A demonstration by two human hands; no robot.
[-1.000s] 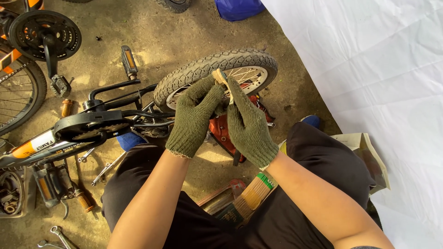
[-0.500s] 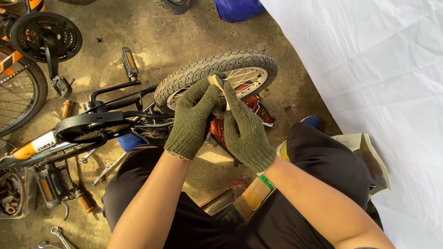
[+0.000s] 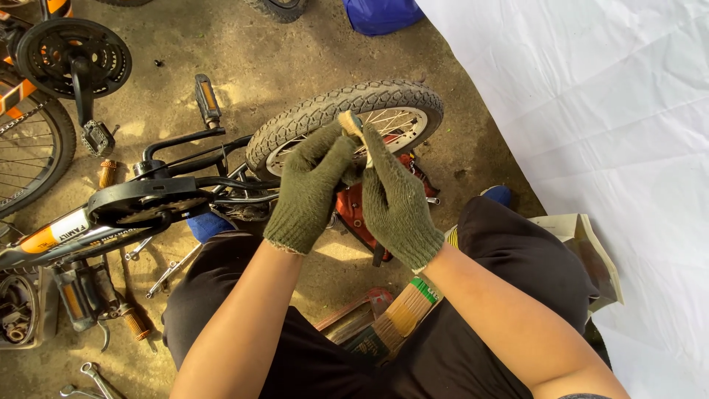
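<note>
Both my hands wear olive knitted gloves and meet over a small bicycle lying on the ground. My left hand (image 3: 309, 191) and my right hand (image 3: 395, 201) together pinch a small tan piece (image 3: 348, 123), folded or wedge-shaped, held upright between the fingertips. Directly behind it lies the small wheel (image 3: 347, 103) with a knobbly black tyre and silver spokes. A red part of the bike (image 3: 353, 214) shows under my hands.
A black chainguard and frame (image 3: 140, 199) lie left. A crankset with pedal (image 3: 74, 59) and a bigger wheel (image 3: 29, 148) sit at far left. Spanners (image 3: 166, 270) and pedals (image 3: 74, 295) scatter on the dirt. White sheet (image 3: 591, 111) covers the right; a paintbrush (image 3: 402, 314) rests by my knee.
My hands have shifted only slightly, working the tan piece between the fingertips; the left fingers have curled closer around it. Nothing else has moved.
</note>
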